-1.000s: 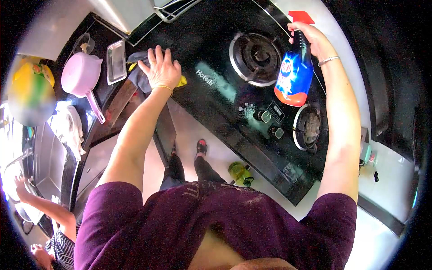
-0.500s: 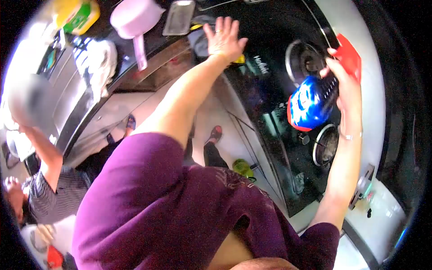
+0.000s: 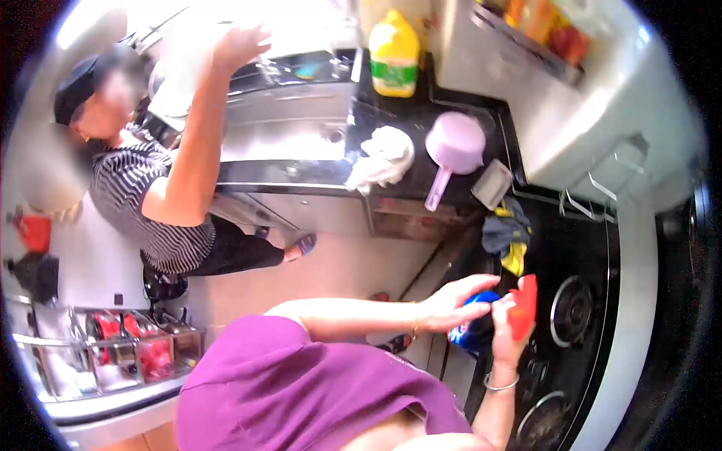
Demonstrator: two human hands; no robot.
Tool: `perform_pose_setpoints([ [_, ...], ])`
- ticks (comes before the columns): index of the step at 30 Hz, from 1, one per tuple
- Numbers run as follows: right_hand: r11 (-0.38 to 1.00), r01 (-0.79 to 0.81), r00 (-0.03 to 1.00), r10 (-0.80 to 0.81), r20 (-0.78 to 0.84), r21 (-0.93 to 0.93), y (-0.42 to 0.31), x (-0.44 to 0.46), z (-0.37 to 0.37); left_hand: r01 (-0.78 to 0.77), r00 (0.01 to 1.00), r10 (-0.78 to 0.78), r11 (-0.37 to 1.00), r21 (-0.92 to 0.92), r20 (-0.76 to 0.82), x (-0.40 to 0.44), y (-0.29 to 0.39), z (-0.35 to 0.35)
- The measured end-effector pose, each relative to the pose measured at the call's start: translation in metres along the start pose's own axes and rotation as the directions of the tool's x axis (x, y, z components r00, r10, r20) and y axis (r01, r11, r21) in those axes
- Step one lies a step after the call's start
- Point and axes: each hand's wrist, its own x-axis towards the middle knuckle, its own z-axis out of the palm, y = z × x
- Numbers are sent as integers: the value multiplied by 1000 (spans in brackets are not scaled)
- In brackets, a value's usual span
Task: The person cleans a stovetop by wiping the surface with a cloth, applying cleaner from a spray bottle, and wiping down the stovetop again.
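Note:
My right hand (image 3: 510, 338) is closed around the upper part of a blue spray bottle (image 3: 472, 331) with a red head (image 3: 523, 304). The bottle hangs over the front side of the black stove (image 3: 553, 248). My left hand (image 3: 451, 302) reaches across to the blue body, fingers stretched out and thumb apart. Whether those fingers touch the bottle I cannot tell. Beyond the hands, a grey and yellow cloth (image 3: 505, 231) lies crumpled at the stove's end.
A lilac ladle-like pan (image 3: 456, 141), a metal tray (image 3: 492, 185), a white cloth (image 3: 385, 156) and a yellow jug (image 3: 394, 56) stand along the counter. Another person (image 3: 154, 188) in a striped shirt is at the sink (image 3: 278, 139). Pan supports (image 3: 571, 310) rise from the stove.
The view has turned towards the sink and the other person. My left hand has left the grey and yellow cloth and come to the bottle. My right hand still holds the bottle.

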Motion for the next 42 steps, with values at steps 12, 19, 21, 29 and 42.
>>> perform_pose_setpoints([
  [12,902,433,835,-403,373,6,-3,1,136,413,852,-343,904,106,-394,-49,85,-86],
  [19,813,547,808,-450,379,-199,22,-12,171,328,768,-170,933,150,-618,-65,54,-81],
  [21,851,483,835,-378,399,-206,22,-20,175,252,610,80,923,289,-788,-56,24,-73],
  [29,875,474,830,-407,381,-99,41,-36,194,559,724,-300,783,273,-622,-85,49,-86],
  [42,789,562,703,-297,646,-249,62,15,117,661,653,-290,670,339,-700,-114,46,-106],
])
